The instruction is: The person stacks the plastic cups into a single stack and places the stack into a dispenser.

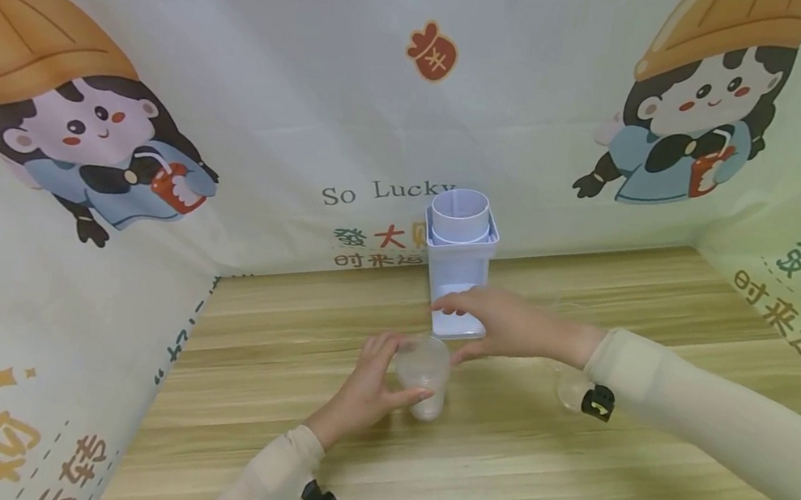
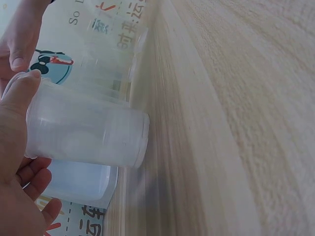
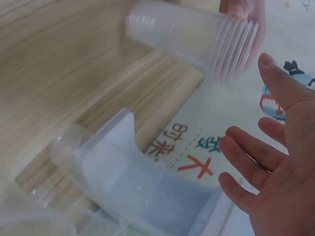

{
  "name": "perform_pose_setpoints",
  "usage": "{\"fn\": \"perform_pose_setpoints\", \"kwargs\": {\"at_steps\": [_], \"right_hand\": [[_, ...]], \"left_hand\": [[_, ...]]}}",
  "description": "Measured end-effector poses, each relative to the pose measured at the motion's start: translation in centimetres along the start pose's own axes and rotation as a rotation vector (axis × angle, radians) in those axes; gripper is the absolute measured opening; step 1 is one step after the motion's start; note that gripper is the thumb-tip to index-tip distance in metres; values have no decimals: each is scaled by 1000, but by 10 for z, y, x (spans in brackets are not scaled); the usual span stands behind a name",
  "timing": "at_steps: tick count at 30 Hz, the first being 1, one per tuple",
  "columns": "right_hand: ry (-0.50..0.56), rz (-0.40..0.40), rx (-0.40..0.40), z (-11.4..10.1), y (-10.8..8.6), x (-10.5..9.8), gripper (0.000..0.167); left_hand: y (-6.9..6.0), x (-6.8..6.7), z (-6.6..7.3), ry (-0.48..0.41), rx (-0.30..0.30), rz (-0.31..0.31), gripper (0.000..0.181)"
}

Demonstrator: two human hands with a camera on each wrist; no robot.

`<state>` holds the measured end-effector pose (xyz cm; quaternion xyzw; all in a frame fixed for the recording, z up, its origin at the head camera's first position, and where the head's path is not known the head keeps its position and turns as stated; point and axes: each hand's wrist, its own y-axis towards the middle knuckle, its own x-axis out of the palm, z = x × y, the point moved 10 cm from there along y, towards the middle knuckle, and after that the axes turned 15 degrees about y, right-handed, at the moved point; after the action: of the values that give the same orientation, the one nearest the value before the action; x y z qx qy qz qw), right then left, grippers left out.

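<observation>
My left hand (image 1: 375,382) grips a stack of clear plastic cups (image 1: 424,371) just above the table, its thumb across the near side. Several nested rims on the stack (image 3: 231,49) show in the right wrist view. My right hand (image 1: 510,327) is beside the stack's rims, fingers spread and holding nothing; in its wrist view the fingers (image 3: 251,152) are apart from the cups. Behind both hands stands a white plastic holder (image 1: 456,264) with a round tube at its top, its lower part partly hidden by my right hand.
Clear plastic cups (image 1: 569,388) stand on the wooden table (image 1: 494,472) by my right wrist, hard to make out; clear plastic (image 3: 29,214) also shows at the lower left of the right wrist view. A printed cloth (image 1: 300,93) encloses the table's back and sides.
</observation>
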<state>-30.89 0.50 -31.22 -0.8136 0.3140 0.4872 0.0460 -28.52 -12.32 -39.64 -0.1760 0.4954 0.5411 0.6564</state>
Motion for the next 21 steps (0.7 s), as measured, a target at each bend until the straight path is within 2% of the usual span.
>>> {"fn": "perform_pose_setpoints", "kwargs": {"at_steps": [3,9,21], "right_hand": [[-11,33,20,8,-3,-11,72],[-7,51,117,31,-7,-29,73],[-5,60,143,61,-18,-47,71]], "left_hand": [[0,0,-1,0,-4,-4,66],[0,0,-2,-8,-19,-16,68],[-2,0,-1,-15,-30,-17,69]]}}
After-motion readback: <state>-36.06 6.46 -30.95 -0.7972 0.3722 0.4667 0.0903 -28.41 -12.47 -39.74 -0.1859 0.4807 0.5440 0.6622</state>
